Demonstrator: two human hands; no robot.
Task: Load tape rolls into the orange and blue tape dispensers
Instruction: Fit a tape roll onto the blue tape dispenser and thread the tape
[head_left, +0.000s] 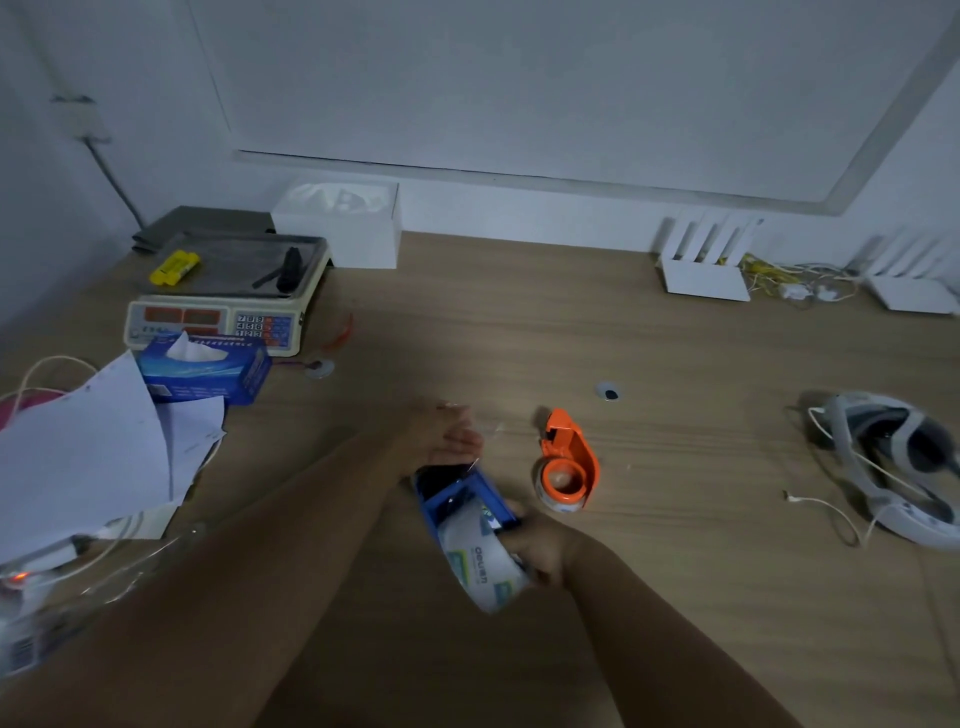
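Note:
The blue tape dispenser (457, 501) is held above the wooden table (675, 374) at centre, with a clear tape roll (480, 566) seated in its near end. My right hand (537, 543) grips the roll and the dispenser's near side. My left hand (447, 434) is at the dispenser's far end, fingers curled, pinching a thin strip of clear tape that runs from the roll. The orange tape dispenser (569, 457) lies on the table just to the right, a tape roll inside it, untouched.
A weighing scale (223, 301) with a yellow object and a black tool stands back left, a blue tissue box (208, 371) and loose papers (93, 447) before it. White routers (701, 267) line the back wall. A white headset (893, 467) with cables lies right.

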